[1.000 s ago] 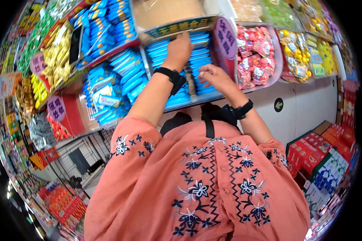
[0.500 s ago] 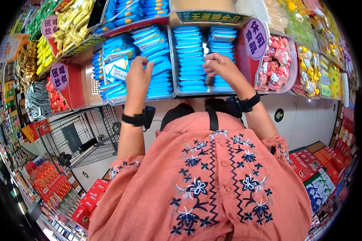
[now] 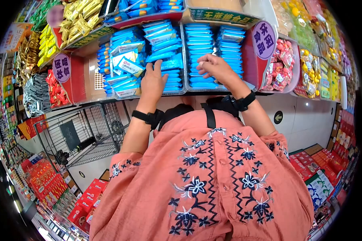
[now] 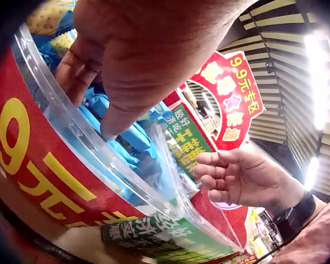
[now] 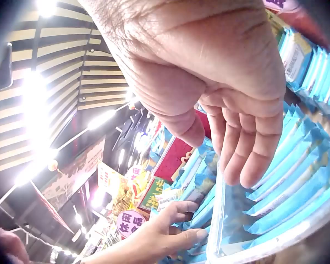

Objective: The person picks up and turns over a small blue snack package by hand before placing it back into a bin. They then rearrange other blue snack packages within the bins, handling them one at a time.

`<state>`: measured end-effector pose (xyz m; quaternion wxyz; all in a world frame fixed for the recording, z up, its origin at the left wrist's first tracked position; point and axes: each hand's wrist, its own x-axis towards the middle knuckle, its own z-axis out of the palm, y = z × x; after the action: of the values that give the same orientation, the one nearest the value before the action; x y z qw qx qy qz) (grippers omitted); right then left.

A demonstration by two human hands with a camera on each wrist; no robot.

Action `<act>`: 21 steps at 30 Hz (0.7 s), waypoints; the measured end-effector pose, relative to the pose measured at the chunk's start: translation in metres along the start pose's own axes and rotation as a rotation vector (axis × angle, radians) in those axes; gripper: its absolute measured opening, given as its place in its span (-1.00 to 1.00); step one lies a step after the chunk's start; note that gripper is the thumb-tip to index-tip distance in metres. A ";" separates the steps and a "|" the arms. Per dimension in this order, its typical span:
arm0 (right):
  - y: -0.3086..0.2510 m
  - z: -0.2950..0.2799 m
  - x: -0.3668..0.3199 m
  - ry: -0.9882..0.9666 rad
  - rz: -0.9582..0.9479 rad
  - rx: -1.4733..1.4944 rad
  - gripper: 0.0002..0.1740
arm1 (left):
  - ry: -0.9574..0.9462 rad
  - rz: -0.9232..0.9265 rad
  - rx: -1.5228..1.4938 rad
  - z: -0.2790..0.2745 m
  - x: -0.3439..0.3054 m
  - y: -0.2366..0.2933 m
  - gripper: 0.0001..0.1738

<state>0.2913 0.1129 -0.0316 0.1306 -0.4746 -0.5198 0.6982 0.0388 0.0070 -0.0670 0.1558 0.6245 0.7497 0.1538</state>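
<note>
My left hand reaches over the near edge of the left clear bin, its fingertips at the blue snack packets. Seen from the left wrist, its thumb and fingers are spread apart among the blue wrappers. A white-labelled packet lies slanted on the heap just left of that hand. My right hand hovers above the right bin, where blue packets stand in two neat columns. Its fingers hang loosely bent and hold nothing, close over the bin's clear divider.
Pink candy bags fill a bin at the right, past a purple round sign. Gold-wrapped sweets lie at the far left. A wire shopping cart stands below on the left. Red boxes are stacked at the lower right.
My left hand has come back from the far end of the right bin, moved left, and lowered to the left bin's packets. The right hand stays over the right bin.
</note>
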 end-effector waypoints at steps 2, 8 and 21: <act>-0.001 0.004 -0.004 0.015 0.001 -0.006 -0.56 | 0.013 0.034 -0.002 0.001 0.003 -0.001 -0.34; 0.005 0.005 -0.006 0.020 -0.002 0.011 -0.56 | 0.050 0.121 0.071 -0.003 0.009 -0.011 -0.49; -0.038 0.023 -0.010 -0.052 -0.189 0.223 -0.44 | -0.393 -0.281 -0.954 -0.076 0.006 0.017 -0.50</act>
<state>0.2658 0.1082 0.0066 0.2344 -0.3877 -0.4845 0.7483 0.0208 0.0132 0.0093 0.5790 0.3950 0.6295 0.3354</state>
